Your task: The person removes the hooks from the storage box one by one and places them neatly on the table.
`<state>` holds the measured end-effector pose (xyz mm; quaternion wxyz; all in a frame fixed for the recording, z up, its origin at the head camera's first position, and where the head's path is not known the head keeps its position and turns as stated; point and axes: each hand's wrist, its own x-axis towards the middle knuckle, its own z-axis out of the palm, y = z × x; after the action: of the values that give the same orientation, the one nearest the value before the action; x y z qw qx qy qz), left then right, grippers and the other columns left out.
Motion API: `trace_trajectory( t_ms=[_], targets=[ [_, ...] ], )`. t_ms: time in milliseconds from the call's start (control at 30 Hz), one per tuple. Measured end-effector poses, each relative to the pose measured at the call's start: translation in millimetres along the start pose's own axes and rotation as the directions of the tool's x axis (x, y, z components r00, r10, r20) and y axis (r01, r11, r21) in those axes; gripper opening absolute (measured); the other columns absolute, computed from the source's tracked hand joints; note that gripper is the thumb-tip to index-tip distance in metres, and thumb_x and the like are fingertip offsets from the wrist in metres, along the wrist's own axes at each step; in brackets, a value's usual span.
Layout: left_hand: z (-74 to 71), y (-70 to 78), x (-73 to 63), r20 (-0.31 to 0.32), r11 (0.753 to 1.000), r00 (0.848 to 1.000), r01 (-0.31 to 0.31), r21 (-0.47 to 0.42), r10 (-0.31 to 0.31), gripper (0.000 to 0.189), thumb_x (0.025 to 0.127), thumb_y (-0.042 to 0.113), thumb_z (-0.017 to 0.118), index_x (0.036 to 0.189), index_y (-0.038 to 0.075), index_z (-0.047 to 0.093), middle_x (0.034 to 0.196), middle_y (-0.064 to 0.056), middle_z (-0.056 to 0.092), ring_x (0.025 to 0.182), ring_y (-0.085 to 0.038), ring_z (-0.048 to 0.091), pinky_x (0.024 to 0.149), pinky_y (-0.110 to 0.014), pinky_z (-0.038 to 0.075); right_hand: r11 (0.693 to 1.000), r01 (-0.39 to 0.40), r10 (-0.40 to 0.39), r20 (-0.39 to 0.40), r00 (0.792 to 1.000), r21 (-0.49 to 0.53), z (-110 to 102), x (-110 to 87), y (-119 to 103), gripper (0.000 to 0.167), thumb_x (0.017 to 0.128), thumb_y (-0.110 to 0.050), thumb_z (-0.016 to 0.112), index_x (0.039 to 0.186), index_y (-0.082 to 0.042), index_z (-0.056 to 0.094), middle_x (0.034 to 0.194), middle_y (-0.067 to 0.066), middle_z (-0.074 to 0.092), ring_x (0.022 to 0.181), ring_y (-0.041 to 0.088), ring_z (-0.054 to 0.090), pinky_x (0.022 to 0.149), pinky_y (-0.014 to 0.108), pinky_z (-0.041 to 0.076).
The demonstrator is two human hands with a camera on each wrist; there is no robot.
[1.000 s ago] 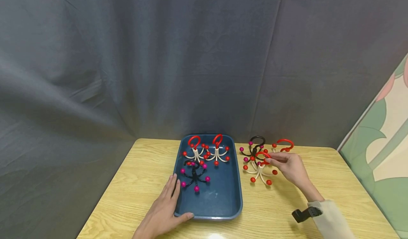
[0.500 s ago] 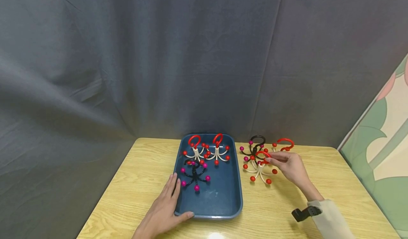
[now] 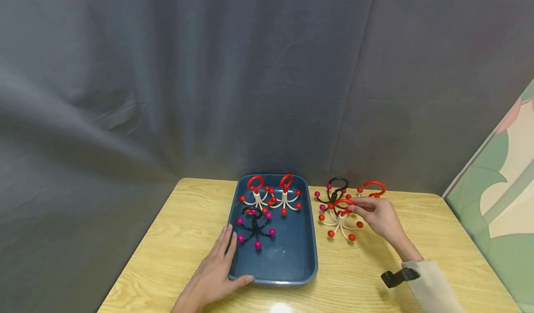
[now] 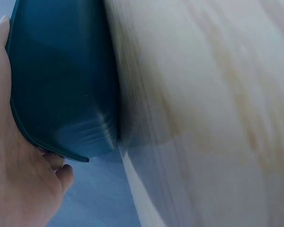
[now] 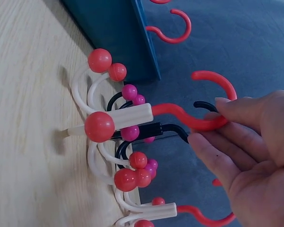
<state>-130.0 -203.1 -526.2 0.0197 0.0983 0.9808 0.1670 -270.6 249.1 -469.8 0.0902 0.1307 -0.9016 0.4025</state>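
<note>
My right hand (image 3: 380,213) pinches the red hook of a white multi-arm hanger hook (image 3: 341,221), whose arms end in red balls. In the right wrist view, thumb and fingers hold the red hook (image 5: 213,124), and the hanger stands upright with its arms on or just above the wooden surface. Close behind it is a black hanger hook (image 3: 333,197) with magenta balls. My left hand (image 3: 213,266) rests at the near left corner of a dark blue tray (image 3: 288,264), fingers straight along the side and thumb on the front rim.
Inside the tray stand two white hangers with red hooks (image 3: 285,197) and one black hanger (image 3: 255,227). Another white hanger's red hook (image 3: 377,188) shows behind my right hand. A grey curtain (image 3: 267,81) backs the wooden table (image 3: 167,239); a patterned panel (image 3: 500,220) is at right.
The head view has shifted very slightly. Both hands keep their places, the right still pinching the white hanger hook.
</note>
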Motion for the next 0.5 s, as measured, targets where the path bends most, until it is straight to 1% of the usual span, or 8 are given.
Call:
trace_trajectory(
  t_ms=[133, 267, 367, 433, 500],
  targets=[
    [-0.5, 0.3, 1.5, -0.008, 1.000, 1.000, -0.012, 0.003, 0.012, 0.120, 0.085, 0.088, 0.055, 0.168, 0.008, 0.023, 0.180, -0.008, 0.003, 0.167, -0.032, 0.007, 0.127, -0.056, 0.034, 1.000, 0.005, -0.005, 0.000, 1.000, -0.003, 1.0, 0.8, 0.4, 0.026, 0.096, -0.010, 0.075, 0.120, 0.000, 0.078, 0.115, 0.022, 0.079, 0.093, 0.024, 0.081, 0.071, 0.017, 0.058],
    [1.5, 0.4, 1.1, -0.005, 1.000, 1.000, -0.011, -0.002, 0.011, 0.120, 0.084, 0.089, 0.055, 0.168, 0.008, 0.024, 0.180, -0.008, 0.003, 0.167, -0.033, 0.008, 0.127, -0.056, 0.035, 1.000, 0.002, -0.002, 0.001, 1.000, 0.008, 1.8, 0.5, -0.2, 0.029, 0.096, -0.009, 0.075, 0.123, 0.001, 0.076, 0.117, 0.022, 0.078, 0.097, 0.030, 0.080, 0.071, 0.016, 0.058],
    [2.8, 0.0, 0.6, -0.013, 1.000, 1.000, -0.015, 0.001, 0.015, 0.120, 0.084, 0.089, 0.055, 0.167, 0.007, 0.025, 0.180, -0.009, 0.004, 0.167, -0.032, 0.008, 0.127, -0.056, 0.035, 1.000, 0.008, -0.008, -0.002, 1.000, 0.012, 1.1, 0.6, -5.3, 0.035, 0.098, -0.015, 0.075, 0.130, -0.001, 0.073, 0.121, 0.021, 0.077, 0.102, 0.034, 0.079, 0.075, 0.016, 0.058],
    [3.0, -0.6, 0.5, -0.028, 1.000, 0.999, -0.022, 0.009, 0.023, 0.120, 0.084, 0.088, 0.056, 0.167, 0.006, 0.026, 0.180, -0.009, 0.005, 0.167, -0.033, 0.010, 0.127, -0.055, 0.035, 0.999, 0.031, -0.031, -0.016, 0.999, 0.009, 0.2, 2.3, -12.9, 0.039, 0.099, -0.021, 0.075, 0.134, -0.003, 0.071, 0.125, 0.020, 0.076, 0.108, 0.037, 0.077, 0.082, 0.022, 0.062],
    [2.8, -1.0, 1.0, -0.034, 0.999, 0.999, -0.027, 0.019, 0.027, 0.119, 0.085, 0.087, 0.057, 0.167, 0.006, 0.026, 0.180, -0.009, 0.006, 0.167, -0.032, 0.010, 0.127, -0.055, 0.035, 0.998, 0.061, -0.061, -0.044, 0.997, 0.002, -0.5, 5.6, -24.0, 0.040, 0.100, -0.025, 0.073, 0.134, -0.005, 0.070, 0.128, 0.018, 0.076, 0.114, 0.038, 0.074, 0.092, 0.034, 0.063]
  ],
)
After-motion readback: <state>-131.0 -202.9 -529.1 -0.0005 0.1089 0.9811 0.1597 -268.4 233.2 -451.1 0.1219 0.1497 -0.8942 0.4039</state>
